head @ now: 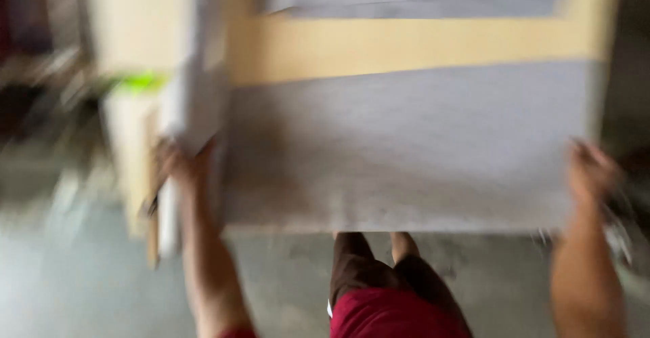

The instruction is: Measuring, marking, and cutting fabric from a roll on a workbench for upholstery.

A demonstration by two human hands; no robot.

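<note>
The picture is very blurry. A big flat grey board [406,148] fills the middle, and everything here is told from that board. Far to the left of the board there is a small bright green thing [139,82], too smeared to name. Just left of the board stand some pale wooden panels [132,141]. The left hand [179,165] is at the board's left edge and seems to grip it, but I cannot tell how its fingers are set. Above the board runs a yellow wooden strip [406,47]. Below the board are the person's legs in dark red shorts [393,311] over a grey floor [81,284]. The right hand [590,169] is at the board's right edge, and its fingers are too blurred to tell.
</note>
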